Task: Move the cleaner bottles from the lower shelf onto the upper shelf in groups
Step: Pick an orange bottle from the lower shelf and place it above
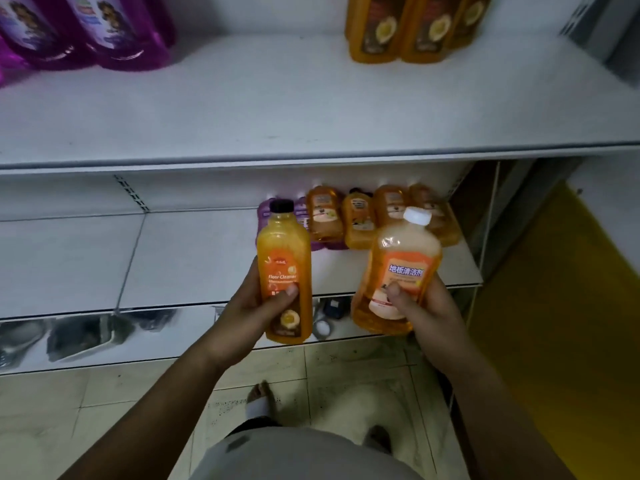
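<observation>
My left hand (247, 317) grips an orange floor cleaner bottle with a black cap (284, 251), held upright in front of the lower shelf (194, 258). A wider orange cleaner bottle with a white cap (401, 258) tilts slightly in the grip of my right hand (424, 306). Several orange bottles (358, 218) and purple bottles (265, 211) stand at the back right of the lower shelf. On the upper shelf (277, 109), purple bottles (104, 29) stand at the back left and orange bottles (401, 26) at the back right.
A lowest shelf (86, 337) holds dark packets and small items. Tiled floor (104, 410) lies below, with my feet on it. A yellow panel (561, 306) stands at the right, past the shelf upright.
</observation>
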Demonstrator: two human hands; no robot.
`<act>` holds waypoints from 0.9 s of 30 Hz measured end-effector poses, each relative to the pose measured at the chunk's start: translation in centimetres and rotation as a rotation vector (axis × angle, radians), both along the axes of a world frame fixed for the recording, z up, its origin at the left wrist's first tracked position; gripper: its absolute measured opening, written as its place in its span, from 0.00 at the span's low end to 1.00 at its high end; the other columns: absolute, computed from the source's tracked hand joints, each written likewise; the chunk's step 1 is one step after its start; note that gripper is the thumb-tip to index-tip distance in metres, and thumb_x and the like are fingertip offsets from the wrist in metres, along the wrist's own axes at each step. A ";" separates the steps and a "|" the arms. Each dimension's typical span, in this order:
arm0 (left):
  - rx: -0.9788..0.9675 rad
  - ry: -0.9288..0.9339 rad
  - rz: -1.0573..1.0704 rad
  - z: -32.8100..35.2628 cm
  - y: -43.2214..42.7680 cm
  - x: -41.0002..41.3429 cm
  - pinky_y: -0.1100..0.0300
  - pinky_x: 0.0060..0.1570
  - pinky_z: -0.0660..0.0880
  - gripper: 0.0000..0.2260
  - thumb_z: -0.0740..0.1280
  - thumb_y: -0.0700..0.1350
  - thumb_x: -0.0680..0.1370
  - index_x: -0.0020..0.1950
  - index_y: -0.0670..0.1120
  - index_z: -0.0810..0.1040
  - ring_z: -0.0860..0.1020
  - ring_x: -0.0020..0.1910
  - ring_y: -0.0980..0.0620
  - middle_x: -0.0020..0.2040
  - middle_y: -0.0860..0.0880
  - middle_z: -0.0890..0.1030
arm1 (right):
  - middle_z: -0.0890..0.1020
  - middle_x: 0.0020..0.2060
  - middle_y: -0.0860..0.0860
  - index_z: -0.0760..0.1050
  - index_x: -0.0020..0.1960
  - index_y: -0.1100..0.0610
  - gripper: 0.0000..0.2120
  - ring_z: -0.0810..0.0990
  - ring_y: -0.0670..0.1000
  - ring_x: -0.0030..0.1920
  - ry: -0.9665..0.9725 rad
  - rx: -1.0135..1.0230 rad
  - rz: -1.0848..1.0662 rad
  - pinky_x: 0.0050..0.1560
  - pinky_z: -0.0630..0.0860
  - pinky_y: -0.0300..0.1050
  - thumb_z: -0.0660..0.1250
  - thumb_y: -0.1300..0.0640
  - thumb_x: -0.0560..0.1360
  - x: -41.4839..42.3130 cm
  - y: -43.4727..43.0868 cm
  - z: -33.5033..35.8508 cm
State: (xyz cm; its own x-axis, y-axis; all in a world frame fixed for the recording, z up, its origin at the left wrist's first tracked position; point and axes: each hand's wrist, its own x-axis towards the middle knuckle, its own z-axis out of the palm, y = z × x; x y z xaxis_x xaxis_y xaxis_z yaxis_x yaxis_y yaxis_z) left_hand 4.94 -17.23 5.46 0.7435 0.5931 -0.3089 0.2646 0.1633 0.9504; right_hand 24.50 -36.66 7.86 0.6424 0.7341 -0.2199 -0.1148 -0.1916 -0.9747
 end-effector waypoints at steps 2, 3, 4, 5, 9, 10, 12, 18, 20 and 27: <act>0.066 -0.039 0.049 1.5 -2.5 1.6 0.60 0.54 0.81 0.35 0.72 0.71 0.69 0.73 0.66 0.67 0.82 0.62 0.59 0.62 0.64 0.82 | 0.86 0.55 0.40 0.74 0.67 0.48 0.25 0.85 0.41 0.55 -0.053 0.025 0.012 0.54 0.82 0.36 0.70 0.45 0.72 1.8 -2.2 1.3; 0.105 -0.056 0.069 2.3 -3.7 2.5 0.61 0.52 0.81 0.34 0.72 0.70 0.70 0.73 0.64 0.68 0.82 0.62 0.59 0.61 0.63 0.83 | 0.86 0.55 0.40 0.74 0.67 0.48 0.25 0.85 0.41 0.55 -0.075 0.041 0.007 0.55 0.82 0.36 0.71 0.44 0.71 2.8 -3.4 1.8; 0.139 -0.075 0.085 3.2 -5.0 3.3 0.63 0.50 0.82 0.33 0.72 0.68 0.71 0.73 0.62 0.69 0.82 0.61 0.59 0.61 0.62 0.83 | 0.86 0.55 0.40 0.74 0.67 0.48 0.25 0.85 0.41 0.56 -0.090 0.058 -0.003 0.56 0.82 0.37 0.72 0.43 0.72 3.8 -4.4 2.5; 0.166 -0.100 0.102 4.2 -6.1 4.2 0.64 0.49 0.82 0.32 0.72 0.67 0.70 0.72 0.61 0.70 0.83 0.61 0.58 0.60 0.62 0.84 | 0.86 0.56 0.41 0.75 0.68 0.48 0.26 0.85 0.42 0.56 -0.104 0.079 -0.010 0.56 0.83 0.40 0.75 0.41 0.74 4.7 -5.4 3.2; 0.311 -0.177 0.122 9.6 -9.4 7.3 0.65 0.45 0.81 0.30 0.79 0.60 0.68 0.67 0.55 0.75 0.85 0.56 0.56 0.56 0.59 0.86 | 0.87 0.57 0.47 0.78 0.65 0.47 0.34 0.86 0.49 0.57 -0.179 0.164 -0.020 0.57 0.82 0.51 0.79 0.36 0.63 8.2 -7.9 6.4; 0.361 -0.201 0.109 11.2 -10.1 8.1 0.65 0.45 0.81 0.28 0.80 0.57 0.70 0.66 0.54 0.75 0.85 0.55 0.55 0.55 0.59 0.86 | 0.87 0.56 0.48 0.79 0.63 0.45 0.32 0.87 0.49 0.57 -0.190 0.186 -0.010 0.57 0.82 0.53 0.81 0.36 0.63 8.9 -8.3 7.4; 0.450 -0.267 0.107 14.6 -10.7 9.4 0.66 0.44 0.81 0.25 0.81 0.47 0.72 0.64 0.55 0.74 0.86 0.52 0.57 0.52 0.59 0.86 | 0.88 0.54 0.48 0.82 0.58 0.40 0.30 0.87 0.49 0.55 -0.191 0.243 0.004 0.54 0.83 0.50 0.82 0.34 0.58 10.1 -8.7 9.5; 0.789 -0.390 -0.122 24.7 -7.9 14.5 0.56 0.51 0.83 0.36 0.78 0.38 0.74 0.77 0.48 0.63 0.84 0.59 0.50 0.62 0.54 0.82 | 0.88 0.52 0.53 0.85 0.55 0.42 0.33 0.88 0.56 0.54 -0.160 0.430 -0.063 0.55 0.82 0.57 0.83 0.31 0.54 12.2 -8.5 14.1; 0.905 -0.374 -0.229 27.8 -6.0 17.1 0.49 0.57 0.82 0.38 0.77 0.41 0.76 0.80 0.46 0.60 0.82 0.64 0.46 0.68 0.48 0.78 | 0.88 0.54 0.54 0.85 0.55 0.43 0.34 0.87 0.57 0.56 -0.147 0.470 -0.081 0.58 0.81 0.61 0.84 0.31 0.53 12.8 -8.2 15.3; 1.201 -0.353 -0.255 33.6 -1.7 25.1 0.61 0.54 0.82 0.34 0.79 0.51 0.73 0.75 0.50 0.68 0.82 0.59 0.58 0.64 0.53 0.80 | 0.88 0.55 0.49 0.84 0.56 0.39 0.36 0.87 0.53 0.57 -0.210 0.460 -0.155 0.63 0.80 0.66 0.81 0.27 0.52 15.3 -5.6 18.9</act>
State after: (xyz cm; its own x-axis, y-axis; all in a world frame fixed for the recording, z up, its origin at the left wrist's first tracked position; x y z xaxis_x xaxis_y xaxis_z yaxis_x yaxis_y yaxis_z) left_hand 30.06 -18.92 39.09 0.8091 0.1902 0.5560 -0.1342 -0.8614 0.4899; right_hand 39.81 -42.25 26.77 0.7470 0.6171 0.2474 0.0988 0.2650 -0.9592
